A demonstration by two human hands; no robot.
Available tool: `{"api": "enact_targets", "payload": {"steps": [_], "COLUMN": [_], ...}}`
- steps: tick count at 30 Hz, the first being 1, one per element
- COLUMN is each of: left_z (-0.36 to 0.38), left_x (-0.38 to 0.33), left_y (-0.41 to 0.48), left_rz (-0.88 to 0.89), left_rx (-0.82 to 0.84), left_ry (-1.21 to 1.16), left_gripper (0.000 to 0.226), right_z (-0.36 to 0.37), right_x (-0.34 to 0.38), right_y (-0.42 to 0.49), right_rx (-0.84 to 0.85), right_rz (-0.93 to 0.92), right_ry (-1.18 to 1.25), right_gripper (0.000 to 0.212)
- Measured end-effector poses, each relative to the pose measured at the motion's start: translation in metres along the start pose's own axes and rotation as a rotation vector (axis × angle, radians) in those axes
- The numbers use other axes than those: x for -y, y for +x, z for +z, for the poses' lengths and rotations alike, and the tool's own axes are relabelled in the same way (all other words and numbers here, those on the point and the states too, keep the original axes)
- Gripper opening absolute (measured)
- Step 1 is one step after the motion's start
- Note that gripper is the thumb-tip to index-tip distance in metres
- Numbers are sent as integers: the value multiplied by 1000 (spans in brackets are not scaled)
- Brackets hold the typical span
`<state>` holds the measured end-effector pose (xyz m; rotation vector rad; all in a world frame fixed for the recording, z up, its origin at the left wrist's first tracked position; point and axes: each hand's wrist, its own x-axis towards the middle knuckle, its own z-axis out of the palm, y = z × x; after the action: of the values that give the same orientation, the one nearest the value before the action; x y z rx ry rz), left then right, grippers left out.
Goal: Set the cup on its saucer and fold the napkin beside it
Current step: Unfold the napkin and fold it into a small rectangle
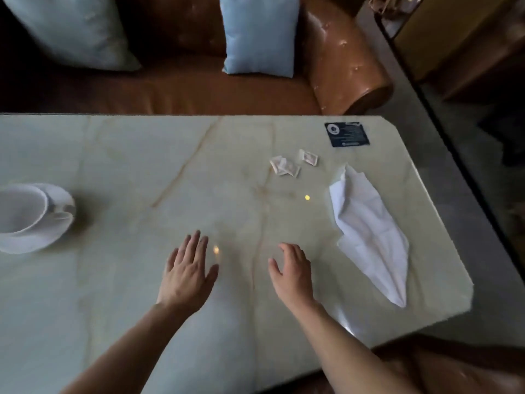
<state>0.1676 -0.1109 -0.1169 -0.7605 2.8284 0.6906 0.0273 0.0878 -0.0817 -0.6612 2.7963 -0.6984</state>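
A white cup (20,207) sits on a white saucer (54,231) at the table's far left edge, partly cut off by the frame. A crumpled white napkin (369,234) lies on the right side of the marble table. My left hand (189,273) hovers flat over the table's middle with fingers spread and nothing in it. My right hand (292,273) is beside it, fingers loosely curled and apart, also holding nothing. Both hands are well away from the cup and a short way left of the napkin.
Torn sugar packets (285,166) and another (308,157) lie at the back right, near a dark card (346,134). The marble table (142,166) ends close behind the napkin on the right. A brown leather sofa (184,89) with pale blue cushions (260,35) stands beyond.
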Motion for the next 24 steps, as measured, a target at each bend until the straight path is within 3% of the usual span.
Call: {"api": "enact_targets", "payload": {"steps": [9,15,19,24], "left_z": [59,106,133,137], "left_x": [-186,-293,-319,-315], "left_y": [46,88,107,116], "left_rz": [402,574,560,515], "left_rx": [188,276,279,184], "left_ry": [1,55,166,97], "left_gripper": [66,62,57,17], "right_z": [-101,-128,-130,-128], "right_x": [-180,-254,-276,-284], "right_y": [-37,-44,-41,-38], "right_rx": [-128,26,80,101], "right_rz": [282,298,259,219], "right_ry": [-126,-103,-75,-123], "right_gripper": [25,23,27,27]}}
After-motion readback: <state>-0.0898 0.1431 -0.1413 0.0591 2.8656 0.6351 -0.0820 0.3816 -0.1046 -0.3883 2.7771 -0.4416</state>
